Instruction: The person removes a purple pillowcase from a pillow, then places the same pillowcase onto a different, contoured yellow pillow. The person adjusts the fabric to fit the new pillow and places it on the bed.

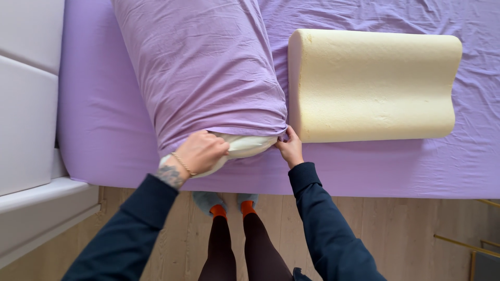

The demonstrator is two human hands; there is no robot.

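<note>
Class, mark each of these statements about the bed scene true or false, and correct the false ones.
1. The left hand grips the white pillow at the open end of the purple pillowcase. True.
2. The right hand rests on the floor. False: it pinches the pillowcase's corner.
3. The foam pillow lies bare on the purple sheet. True.
4. The foam pillow is inside a pillowcase. False: it has no cover.
5. The person stands on a wooden floor. True.

Lilac pillowcase (pixel 203 67): soft matt cloth, finely creased. Bed sheet (pixel 375 166) the same crumpled cotton look. Cream pillow (pixel 372 86) is bare foam, dull and faintly grainy. Floor (pixel 406 234): pale matt wood.
</note>
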